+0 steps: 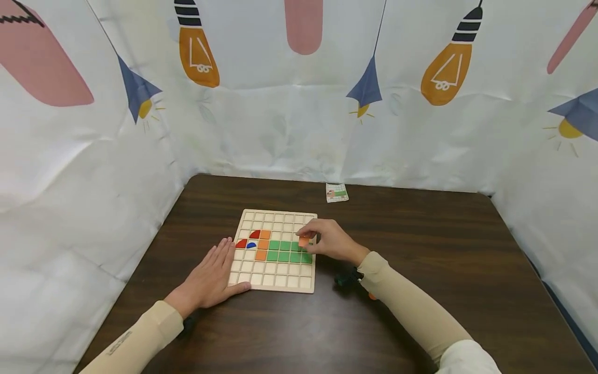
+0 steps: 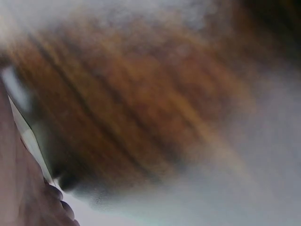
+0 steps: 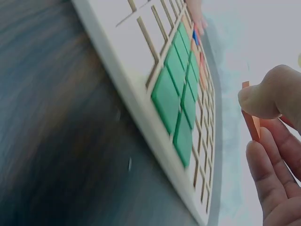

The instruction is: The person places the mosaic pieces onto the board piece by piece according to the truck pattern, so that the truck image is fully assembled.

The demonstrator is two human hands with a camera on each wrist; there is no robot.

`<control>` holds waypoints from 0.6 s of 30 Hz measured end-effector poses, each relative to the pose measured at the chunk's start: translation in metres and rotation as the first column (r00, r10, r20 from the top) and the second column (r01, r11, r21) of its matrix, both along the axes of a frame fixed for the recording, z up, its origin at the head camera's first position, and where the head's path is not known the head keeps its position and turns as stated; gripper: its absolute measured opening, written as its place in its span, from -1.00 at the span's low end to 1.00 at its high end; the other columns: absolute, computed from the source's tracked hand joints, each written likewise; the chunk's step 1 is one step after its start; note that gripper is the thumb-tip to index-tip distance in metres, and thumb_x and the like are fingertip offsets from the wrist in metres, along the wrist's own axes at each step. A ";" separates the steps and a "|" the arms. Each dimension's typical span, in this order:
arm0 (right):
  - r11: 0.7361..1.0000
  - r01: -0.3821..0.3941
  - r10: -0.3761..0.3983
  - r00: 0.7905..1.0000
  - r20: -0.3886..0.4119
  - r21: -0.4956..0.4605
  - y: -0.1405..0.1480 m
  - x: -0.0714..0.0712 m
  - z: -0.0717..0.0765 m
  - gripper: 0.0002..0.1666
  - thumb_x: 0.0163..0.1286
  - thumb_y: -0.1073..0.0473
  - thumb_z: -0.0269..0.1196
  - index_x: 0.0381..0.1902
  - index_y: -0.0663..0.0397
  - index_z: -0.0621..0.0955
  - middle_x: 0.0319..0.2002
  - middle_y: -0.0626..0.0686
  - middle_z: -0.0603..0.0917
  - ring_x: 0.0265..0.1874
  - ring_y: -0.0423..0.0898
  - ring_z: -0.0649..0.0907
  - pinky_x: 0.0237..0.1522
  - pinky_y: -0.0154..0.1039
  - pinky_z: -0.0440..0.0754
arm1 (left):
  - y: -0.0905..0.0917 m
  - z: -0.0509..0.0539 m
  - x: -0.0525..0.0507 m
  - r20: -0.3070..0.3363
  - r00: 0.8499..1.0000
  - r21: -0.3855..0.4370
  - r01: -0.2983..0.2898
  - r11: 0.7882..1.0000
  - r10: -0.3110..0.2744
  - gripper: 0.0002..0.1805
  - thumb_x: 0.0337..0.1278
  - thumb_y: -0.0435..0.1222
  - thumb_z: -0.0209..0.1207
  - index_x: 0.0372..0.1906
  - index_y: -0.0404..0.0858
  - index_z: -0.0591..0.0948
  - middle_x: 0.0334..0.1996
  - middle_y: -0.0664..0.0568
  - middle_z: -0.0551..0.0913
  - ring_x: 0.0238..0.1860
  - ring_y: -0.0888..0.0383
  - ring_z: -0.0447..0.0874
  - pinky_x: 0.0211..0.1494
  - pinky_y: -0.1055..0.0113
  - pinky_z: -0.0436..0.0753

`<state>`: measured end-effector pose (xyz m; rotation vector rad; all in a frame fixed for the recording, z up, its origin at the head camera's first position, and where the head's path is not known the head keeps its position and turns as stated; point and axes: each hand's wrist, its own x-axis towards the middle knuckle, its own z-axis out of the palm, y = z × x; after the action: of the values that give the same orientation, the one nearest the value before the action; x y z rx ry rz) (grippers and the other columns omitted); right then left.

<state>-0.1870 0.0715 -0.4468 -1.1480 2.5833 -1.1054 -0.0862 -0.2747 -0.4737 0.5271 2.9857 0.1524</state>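
Observation:
A pale wooden grid board [image 1: 280, 283] lies on the dark table. My left hand [image 1: 210, 278] rests along its left edge, fingers straight, thumb at the near corner. My right hand [image 1: 334, 240] pinches an orange square tile [image 3: 251, 117] between thumb and fingers, held above the board's right side. Two rows of green tiles [image 1: 284, 256] fill cells toward the right edge. Left of them stands a column of orange tiles [image 1: 263, 244]. Red quarter-round pieces [image 1: 255, 235] and a blue half-round piece [image 1: 251, 244] sit near the left edge. The left wrist view is mostly blurred table.
A small printed card [image 1: 337, 192] lies at the table's back edge. An orange piece [image 1: 372, 296] shows partly beneath the right forearm. The brown wooden table [image 1: 420, 234] is bounded behind and at the sides by a patterned white curtain [image 1: 280, 130].

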 end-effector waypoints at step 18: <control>0.998 0.016 -0.018 0.999 -0.047 -0.058 -0.073 0.007 -0.006 -0.65 0.30 0.23 0.42 0.07 0.04 0.75 -0.06 -0.02 0.78 -0.10 -0.10 0.73 0.00 -0.23 0.72 | 0.001 0.002 0.001 0.021 1.000 -0.004 -0.001 1.000 0.001 0.26 0.27 0.49 -0.05 0.61 -0.50 0.05 0.65 -0.36 0.05 0.69 -0.28 -0.04 0.69 -0.21 0.13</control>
<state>-0.1802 -0.0019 -0.4527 -1.1807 2.6177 -1.1770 -0.0855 -0.2740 -0.4718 0.5207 2.9657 0.1514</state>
